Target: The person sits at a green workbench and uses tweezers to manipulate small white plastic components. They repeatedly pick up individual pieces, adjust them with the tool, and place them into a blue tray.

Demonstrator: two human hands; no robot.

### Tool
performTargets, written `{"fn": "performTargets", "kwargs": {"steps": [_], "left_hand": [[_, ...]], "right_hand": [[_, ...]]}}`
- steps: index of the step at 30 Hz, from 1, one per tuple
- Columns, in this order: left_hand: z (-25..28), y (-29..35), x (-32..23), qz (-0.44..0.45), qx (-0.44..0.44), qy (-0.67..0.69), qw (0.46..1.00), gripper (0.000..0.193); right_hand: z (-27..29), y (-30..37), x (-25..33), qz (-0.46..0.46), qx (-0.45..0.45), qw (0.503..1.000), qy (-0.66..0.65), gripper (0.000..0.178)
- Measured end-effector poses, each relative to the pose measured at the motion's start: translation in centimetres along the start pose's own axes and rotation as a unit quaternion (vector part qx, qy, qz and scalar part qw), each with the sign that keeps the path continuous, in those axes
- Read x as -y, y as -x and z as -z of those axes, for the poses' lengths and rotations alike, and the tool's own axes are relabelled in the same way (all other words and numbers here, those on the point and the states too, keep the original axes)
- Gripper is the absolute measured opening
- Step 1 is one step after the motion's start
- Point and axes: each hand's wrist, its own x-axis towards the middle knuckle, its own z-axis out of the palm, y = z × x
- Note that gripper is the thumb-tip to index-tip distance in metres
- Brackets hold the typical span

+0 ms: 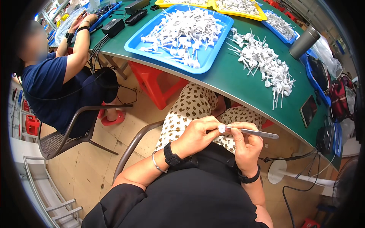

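Note:
My left hand pinches a small white round plastic part over my lap, below the table edge. My right hand holds metal tweezers with their tip at that part. A black wristband sits on each wrist, and a thin bangle on the left one. A loose pile of white plastic pump parts lies on the green table in front of me. Left of it, a blue tray holds many more of the same parts.
A person in a dark blue shirt sits on my left in a mesh chair. Yellow trays, a grey cylinder, a phone, black boxes with cables and a red stool are around. A white fan base stands on the floor.

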Motion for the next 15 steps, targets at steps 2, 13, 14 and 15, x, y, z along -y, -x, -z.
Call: {"fn": "performTargets", "kwargs": {"steps": [2,13,14,15], "left_hand": [[0.0,0.0,0.0,0.001,0.002,-0.001,1.0,0.011],[0.0,0.0,0.1,0.007,0.02,-0.006,1.0,0.011],[0.1,0.0,0.1,0.006,0.023,-0.008,1.0,0.011],[0.2,0.0,0.1,0.008,0.033,-0.018,0.999,0.011]], "right_hand": [[0.0,0.0,-0.1,0.018,-0.001,1.0,0.022,0.009],[0.2,-0.9,0.8,0.101,0.041,0.982,0.152,0.008],[0.3,-1.0,0.8,0.113,0.051,0.979,0.164,0.008],[0.3,-1.1,0.8,0.125,0.061,0.974,0.177,0.009]]}}
